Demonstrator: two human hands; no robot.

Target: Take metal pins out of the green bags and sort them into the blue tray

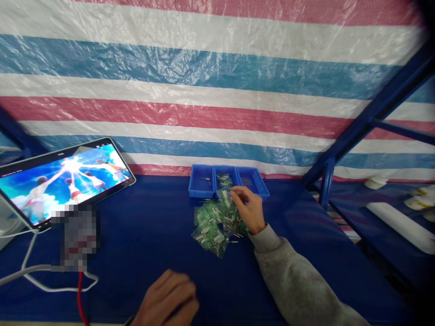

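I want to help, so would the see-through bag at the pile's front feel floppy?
Probably floppy: the bag looks like thin, wrinkled plastic. It may feel heavy for its size, since the slim pieces inside look metallic.

Tablet (70,181) at L end of table (149,235), cables (44,283) before it. Three bins (201,181) side by side at ctr rear, before striped sheet (204,108). Bagged parts (210,228) piled just in front of bins.
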